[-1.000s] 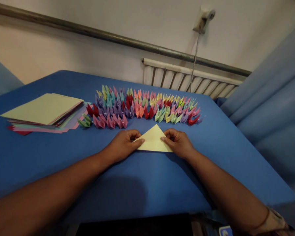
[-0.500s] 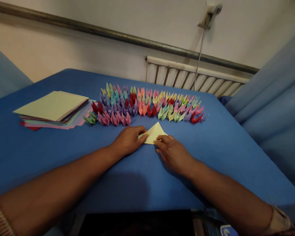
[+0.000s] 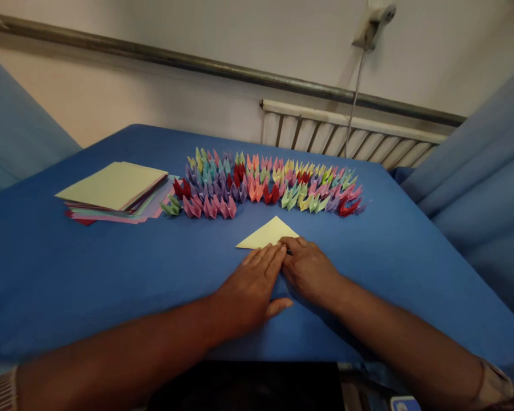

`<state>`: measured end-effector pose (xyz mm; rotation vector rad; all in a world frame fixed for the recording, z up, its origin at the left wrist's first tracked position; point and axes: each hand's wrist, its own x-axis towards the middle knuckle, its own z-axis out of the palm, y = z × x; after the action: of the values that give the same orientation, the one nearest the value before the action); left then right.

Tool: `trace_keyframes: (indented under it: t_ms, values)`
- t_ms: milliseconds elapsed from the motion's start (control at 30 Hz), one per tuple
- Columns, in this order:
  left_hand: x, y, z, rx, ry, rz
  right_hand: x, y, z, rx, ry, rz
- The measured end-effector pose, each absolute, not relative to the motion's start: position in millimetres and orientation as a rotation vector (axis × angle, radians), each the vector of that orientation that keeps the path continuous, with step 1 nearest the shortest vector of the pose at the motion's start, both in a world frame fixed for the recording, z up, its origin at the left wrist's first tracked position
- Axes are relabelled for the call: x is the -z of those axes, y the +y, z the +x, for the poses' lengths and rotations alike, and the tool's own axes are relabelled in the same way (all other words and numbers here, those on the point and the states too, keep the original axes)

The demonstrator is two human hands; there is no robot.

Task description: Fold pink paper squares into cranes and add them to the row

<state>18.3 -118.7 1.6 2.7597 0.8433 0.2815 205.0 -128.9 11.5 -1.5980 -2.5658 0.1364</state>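
A pale yellow sheet of paper (image 3: 268, 234), folded into a triangle, lies flat on the blue-covered table (image 3: 154, 257) with its peak pointing away from me. Along its near edge my left hand (image 3: 257, 282) rests flat, fingers stretched over the fold and thumb held out to the side. My right hand (image 3: 308, 265) sits at the triangle's right corner, its fingers curled down onto the paper. The two hands' fingertips meet near that corner. What lies beneath the fingers is hidden.
Beyond the paper stand several rows of colourful folded paper cranes (image 3: 257, 188). To the left lies a stack of coloured paper sheets (image 3: 115, 185), yellow on top. A radiator (image 3: 317, 131) and a wall rail (image 3: 197, 63) are behind the table; a blue curtain (image 3: 488, 182) hangs at right.
My left hand has let go of the triangle's left corner and moved right, flattening along the near edge. The paper, bulged before, now lies flatter. My right hand stays at the right corner.
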Motion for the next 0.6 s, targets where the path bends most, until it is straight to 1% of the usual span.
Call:
trace_keyframes:
  t_ms: [200, 333, 433, 533, 600]
  values:
    - [-5, -114, 2, -0.15, 0.959, 2.823, -14, -130, 205, -0.173, -2.559, -1.627]
    - [-11, -117, -24, -0.169, 1.142, 2.851, -13, -130, 205, -0.154, -2.542, -1.617]
    - [-18, -116, -40, -0.107, 1.335, 2.842, -15, -130, 203, -0.139, -2.529, -1.621]
    - [-24, -111, -34, -0.178, 1.388, 2.86, -18, -130, 200, -0.117, -2.507, -1.635]
    - [-24, -106, -16, -0.29, 1.238, 2.886, -20, -130, 198, -0.09, -2.493, -1.646]
